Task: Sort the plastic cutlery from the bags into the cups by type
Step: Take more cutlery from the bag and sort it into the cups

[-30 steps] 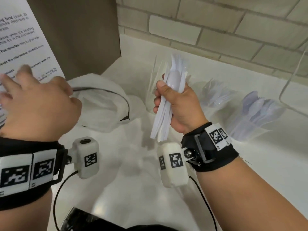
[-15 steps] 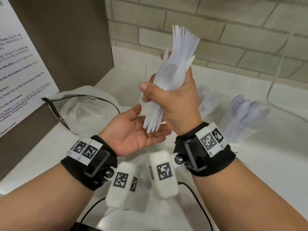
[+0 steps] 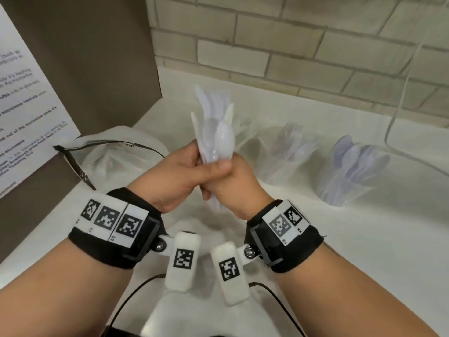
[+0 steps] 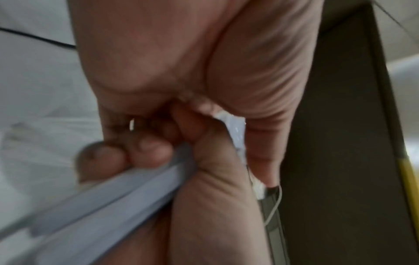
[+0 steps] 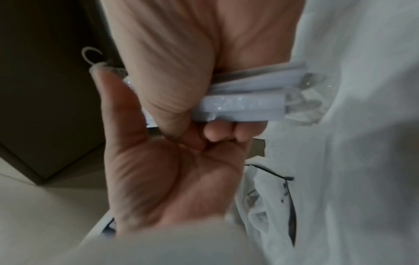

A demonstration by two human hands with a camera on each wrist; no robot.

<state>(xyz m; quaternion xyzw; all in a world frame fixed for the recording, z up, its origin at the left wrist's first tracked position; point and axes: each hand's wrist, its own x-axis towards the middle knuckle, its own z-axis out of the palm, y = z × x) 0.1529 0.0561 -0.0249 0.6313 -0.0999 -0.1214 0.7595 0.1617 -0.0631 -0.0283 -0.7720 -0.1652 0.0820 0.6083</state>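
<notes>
Cutlery [image 3: 215, 132], a white upright bundle, is gripped at its handles by both the right hand [image 3: 233, 183] and the left hand [image 3: 177, 176], fingers curled round it. The right wrist view alone shows clear wrap at the handle ends [image 5: 303, 100]. Half a second ago the left palm lay open beneath; two cups [image 3: 349, 171] stand right of the hands, a bag [image 3: 116, 154] left.

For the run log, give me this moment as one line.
stage: sorting | right hand: grips cutlery bundle | left hand: grips same bundle | fork cup, spoon cup: part filled | bag: on counter

Head view downward; wrist views close-up.
</notes>
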